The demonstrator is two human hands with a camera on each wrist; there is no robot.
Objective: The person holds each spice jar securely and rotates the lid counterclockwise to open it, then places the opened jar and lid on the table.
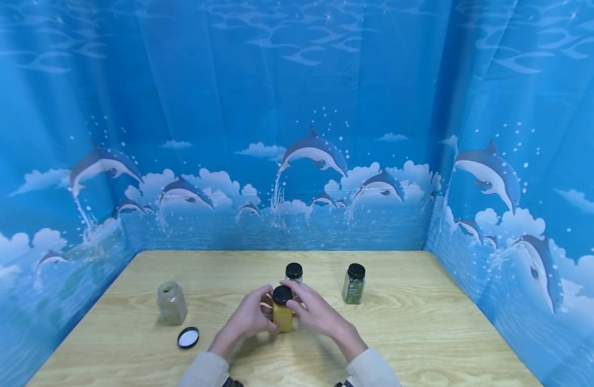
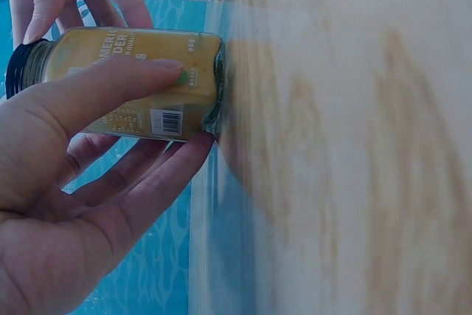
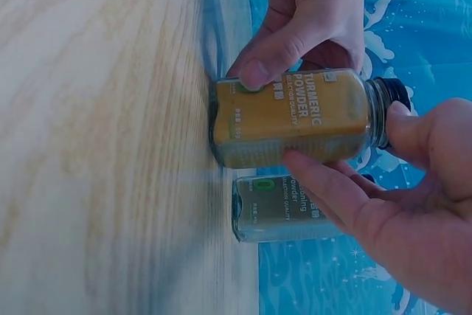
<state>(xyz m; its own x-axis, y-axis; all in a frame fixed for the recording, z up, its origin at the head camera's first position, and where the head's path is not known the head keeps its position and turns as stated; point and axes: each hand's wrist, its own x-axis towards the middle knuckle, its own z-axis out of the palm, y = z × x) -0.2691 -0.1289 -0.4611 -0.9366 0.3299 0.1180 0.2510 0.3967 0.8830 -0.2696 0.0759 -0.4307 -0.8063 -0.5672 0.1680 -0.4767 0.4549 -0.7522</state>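
Backdrop: blue, printed with dolphins and clouds, filling the upper frame
Table: of pale wood grain, across the lower frame
Turmeric jar: upright at lower centre, with black lid on
Left hand: holding the jar body between thumb and curled fingers
Right hand: holding the jar near its top, with thumb against the lid
Uncapped jar: upright at lower left, near a loose lid, white inside facing up
Green jar: standing right of centre
Rear jar: partly hidden behind the right hand
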